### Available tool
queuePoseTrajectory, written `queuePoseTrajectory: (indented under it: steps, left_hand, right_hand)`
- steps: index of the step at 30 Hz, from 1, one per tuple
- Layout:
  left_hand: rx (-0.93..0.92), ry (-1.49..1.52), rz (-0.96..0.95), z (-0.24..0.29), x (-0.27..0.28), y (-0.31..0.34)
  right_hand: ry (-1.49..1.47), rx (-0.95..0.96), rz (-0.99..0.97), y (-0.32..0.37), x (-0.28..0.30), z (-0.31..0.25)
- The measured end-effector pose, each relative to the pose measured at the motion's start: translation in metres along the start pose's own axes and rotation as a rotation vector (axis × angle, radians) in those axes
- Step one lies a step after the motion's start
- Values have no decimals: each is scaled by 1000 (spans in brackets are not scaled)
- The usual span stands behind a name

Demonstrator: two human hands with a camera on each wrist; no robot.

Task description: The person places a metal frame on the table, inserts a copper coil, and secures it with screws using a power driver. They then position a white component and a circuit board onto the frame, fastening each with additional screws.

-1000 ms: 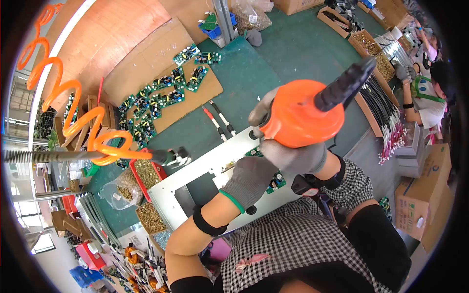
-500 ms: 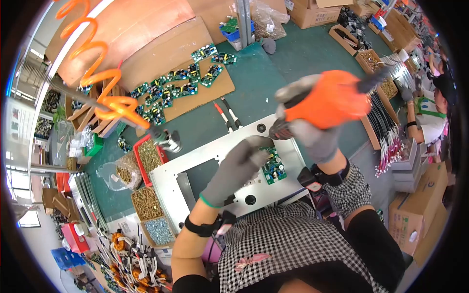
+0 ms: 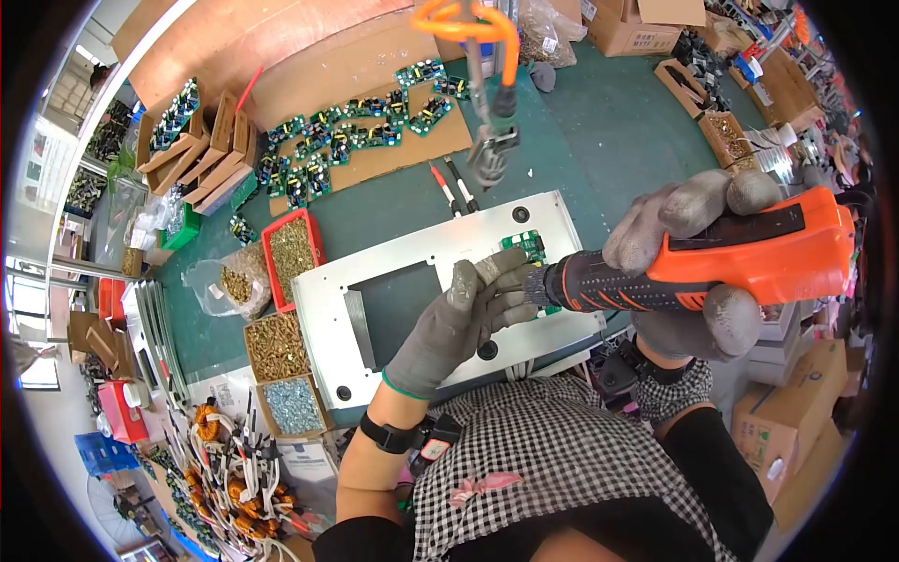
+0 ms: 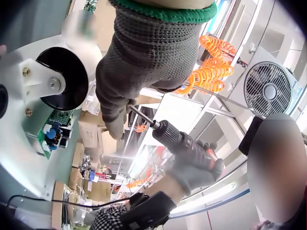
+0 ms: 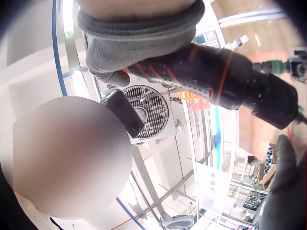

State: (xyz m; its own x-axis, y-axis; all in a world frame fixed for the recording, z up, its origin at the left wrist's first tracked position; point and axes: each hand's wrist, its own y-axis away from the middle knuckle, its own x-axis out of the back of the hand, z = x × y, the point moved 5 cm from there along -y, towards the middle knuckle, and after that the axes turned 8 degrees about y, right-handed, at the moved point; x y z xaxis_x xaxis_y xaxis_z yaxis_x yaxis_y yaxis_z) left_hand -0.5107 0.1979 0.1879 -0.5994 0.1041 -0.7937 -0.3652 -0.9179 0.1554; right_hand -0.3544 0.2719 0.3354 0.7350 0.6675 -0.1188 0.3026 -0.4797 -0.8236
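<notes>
In the head view a white metal panel (image 3: 323,323) with a rectangular cutout lies on the green bench. Part of a green circuit board (image 3: 526,245) shows on it. My gloved right hand (image 3: 655,220) grips an orange and black power driver (image 3: 768,253), its chuck towards my left hand (image 3: 440,332) above the panel. Seen from the left wrist, the thumb and fingers of my left hand (image 4: 144,60) pinch at the tip of the driver's bit (image 4: 143,115); whether a screw is between them is hidden. The right wrist view shows the driver's black front (image 5: 211,76) beside the left fingers (image 5: 283,177).
Left of the panel stand a red tray of screws (image 3: 295,253) and cardboard trays of brass (image 3: 276,347) and silver (image 3: 292,407) parts. A tool (image 3: 492,155) hangs from an orange coil behind the panel. Circuit boards lie on cardboard (image 3: 435,148), near two cables (image 3: 445,187).
The driver has swung round, its chuck now towards my left hand. My left hand has turned, fingers now at the bit. In the head view the hanging tool has shifted right.
</notes>
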Motion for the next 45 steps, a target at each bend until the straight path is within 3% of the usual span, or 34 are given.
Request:
queuePoseTrajectory:
  steps: [2,5,8,11,17,23,35,38,41,44,45]
  left_hand:
    - [-22,-8,6,-2,0,2]
    - [47,-354,195,10,-2,13]
    - [78,-436,230,-4,18,20]
    - [-10,-428,338,-1,12,23]
    - [-402,-1157,384,8,0,29]
    - [-477,-1393,355,12,-10,28]
    - [-567,-1629,304,9,-13,22]
    - [-466,-1713,320,6,-17,20]
    - [-522,-1826,262,3,-20,16]
    - [-380,-1828,153,-4,-15,7]
    - [-456,-1852,110,0,-20,4]
  right_hand:
    - [-1,-2,23,3,-2,-1]
    - [27,-5,50,3,-6,-8]
    - [71,22,52,3,-6,-13]
    - [91,25,48,6,-5,-18]
    - [63,-45,17,8,-8,-27]
    - [-43,-111,-55,12,-9,-28]
    - [194,-87,-66,14,-11,-33]
    - [211,-148,8,14,-12,-34]
    - [173,-213,181,18,-15,-28]
    - [163,-316,297,30,-10,-22]
    - [168,-337,317,36,-10,-17]
